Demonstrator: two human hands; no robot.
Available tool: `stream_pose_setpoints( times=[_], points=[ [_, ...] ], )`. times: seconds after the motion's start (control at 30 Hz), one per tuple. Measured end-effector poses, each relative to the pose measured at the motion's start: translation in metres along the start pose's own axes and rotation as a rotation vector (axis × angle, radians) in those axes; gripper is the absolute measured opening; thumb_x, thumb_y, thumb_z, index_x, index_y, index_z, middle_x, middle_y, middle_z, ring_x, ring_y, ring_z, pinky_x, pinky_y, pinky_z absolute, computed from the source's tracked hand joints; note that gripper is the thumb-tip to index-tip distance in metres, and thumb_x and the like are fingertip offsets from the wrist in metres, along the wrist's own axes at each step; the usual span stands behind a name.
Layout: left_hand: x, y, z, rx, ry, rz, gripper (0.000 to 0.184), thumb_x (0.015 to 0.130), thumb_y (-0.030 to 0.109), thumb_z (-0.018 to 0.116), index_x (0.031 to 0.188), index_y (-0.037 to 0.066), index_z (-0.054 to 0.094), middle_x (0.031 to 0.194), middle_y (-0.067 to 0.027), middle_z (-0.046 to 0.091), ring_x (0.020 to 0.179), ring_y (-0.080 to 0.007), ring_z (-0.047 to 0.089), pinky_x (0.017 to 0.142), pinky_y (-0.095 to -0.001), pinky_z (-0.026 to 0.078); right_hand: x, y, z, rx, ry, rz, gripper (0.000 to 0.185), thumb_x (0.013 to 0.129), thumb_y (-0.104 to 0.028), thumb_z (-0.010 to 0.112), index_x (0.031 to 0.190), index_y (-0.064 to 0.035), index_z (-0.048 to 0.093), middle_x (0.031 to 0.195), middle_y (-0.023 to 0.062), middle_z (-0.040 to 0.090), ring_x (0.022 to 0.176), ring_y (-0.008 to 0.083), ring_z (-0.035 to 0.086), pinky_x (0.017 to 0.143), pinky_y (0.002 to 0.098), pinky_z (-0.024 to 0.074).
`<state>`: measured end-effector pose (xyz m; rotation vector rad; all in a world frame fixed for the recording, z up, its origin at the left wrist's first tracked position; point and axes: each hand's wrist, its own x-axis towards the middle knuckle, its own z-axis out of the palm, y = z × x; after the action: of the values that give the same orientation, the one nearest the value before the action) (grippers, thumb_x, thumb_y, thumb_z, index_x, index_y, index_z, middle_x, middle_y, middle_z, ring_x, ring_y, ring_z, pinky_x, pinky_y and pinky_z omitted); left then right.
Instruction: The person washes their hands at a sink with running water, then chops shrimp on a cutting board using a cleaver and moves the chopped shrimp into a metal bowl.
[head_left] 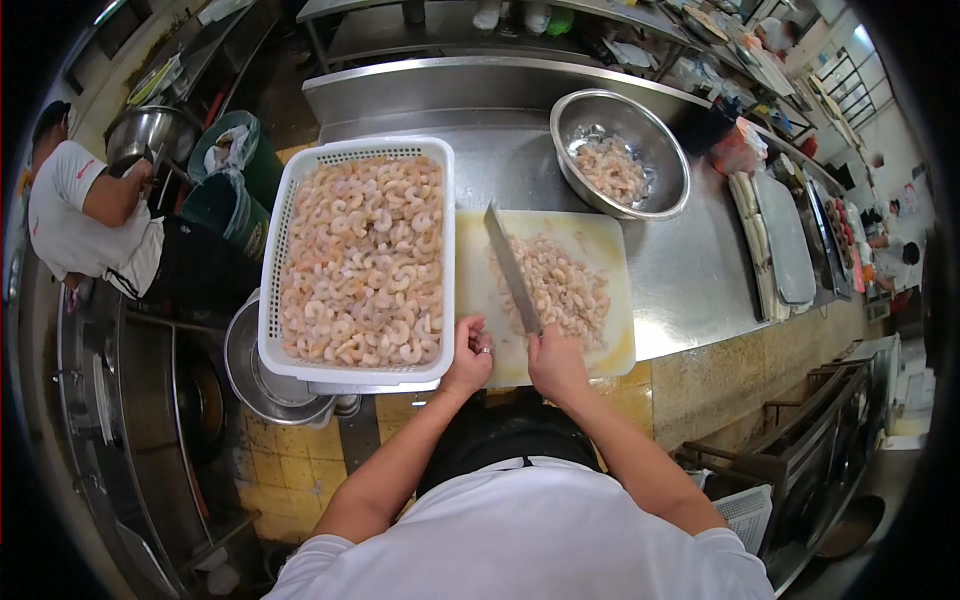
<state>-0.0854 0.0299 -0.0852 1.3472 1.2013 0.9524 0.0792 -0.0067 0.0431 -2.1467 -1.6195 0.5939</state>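
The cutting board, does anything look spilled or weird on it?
Nothing looks spilled: the chopped shrimp sits piled on the cutting board. The board's edges look odd: yellower than its middle, maybe stained.

The worktop (690,270) is smooth, shiny metal with a bright patch of glare. The bowl (595,112) is metal too (polished almost mirror-like on its wall). The basket (449,250) looks like smooth plastic with perforated walls; the cutting board (474,275) seems plastic, duller. The knife (511,268) has a metal blade. The shrimp (370,260) look wet and glossy; the shirt (520,530) is matt cloth.
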Motion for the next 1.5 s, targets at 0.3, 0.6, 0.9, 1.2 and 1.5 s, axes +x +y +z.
stream_pose_setpoints(
  times=[0.3, 0.6, 0.9, 1.2, 1.5],
  points=[
    [0.0, -0.001, -0.001, 0.015, 0.017, 0.021, 0.036, 0.1, -0.003, 0.062, 0.134, 0.006, 0.055, 0.112, -0.0044, 0.058, 0.091, -0.0111, 0.055, 0.08, -0.0263, 0.051, -0.002, -0.017, -0.015, 0.047, -0.015, 0.034, 0.028, 0.103, -0.021, 0.062, 0.097, 0.0062, 0.059, 0.079, 0.0346, 0.068, 0.077, 0.0554, 0.068, 0.071, 0.0627, 0.0522],
    [0.001, 0.0, 0.001, 0.021, 0.032, 0.044, 0.036, 0.1, -0.003, 0.061, 0.133, 0.006, 0.054, 0.11, -0.0035, 0.058, 0.09, -0.0117, 0.055, 0.081, -0.0278, 0.052, -0.001, -0.022, -0.031, 0.063, -0.061, 0.071, 0.03, 0.103, -0.023, 0.061, 0.101, 0.0064, 0.061, 0.083, 0.0348, 0.069, 0.08, 0.0547, 0.069, 0.075, 0.0621, 0.0543],
    [-0.001, -0.004, 0.002, -0.002, 0.033, 0.015, 0.038, 0.1, -0.004, 0.06, 0.135, 0.006, 0.053, 0.109, -0.0018, 0.056, 0.09, -0.0108, 0.054, 0.081, -0.0269, 0.051, 0.003, -0.016, -0.035, 0.082, -0.018, 0.064, 0.031, 0.103, -0.023, 0.063, 0.099, 0.0076, 0.062, 0.077, 0.035, 0.067, 0.078, 0.0554, 0.068, 0.073, 0.0616, 0.054],
    [-0.002, 0.009, -0.002, 0.014, 0.014, -0.049, 0.033, 0.101, -0.002, 0.06, 0.133, 0.006, 0.054, 0.108, -0.0021, 0.055, 0.091, -0.0113, 0.054, 0.081, -0.0279, 0.051, 0.0, 0.014, -0.013, 0.063, -0.007, 0.011, 0.031, 0.105, -0.024, 0.06, 0.1, 0.006, 0.058, 0.079, 0.036, 0.067, 0.077, 0.0564, 0.067, 0.07, 0.0641, 0.0519],
    [0.003, 0.006, 0.0, 0.007, 0.022, -0.002, 0.035, 0.1, -0.001, 0.062, 0.134, 0.005, 0.054, 0.109, -0.0034, 0.056, 0.092, -0.0111, 0.053, 0.08, -0.0269, 0.05, -0.002, 0.027, -0.02, -0.01, -0.037, 0.116, 0.032, 0.105, -0.026, 0.059, 0.101, 0.0059, 0.058, 0.083, 0.0357, 0.068, 0.083, 0.0576, 0.066, 0.077, 0.0641, 0.052]
  ],
)
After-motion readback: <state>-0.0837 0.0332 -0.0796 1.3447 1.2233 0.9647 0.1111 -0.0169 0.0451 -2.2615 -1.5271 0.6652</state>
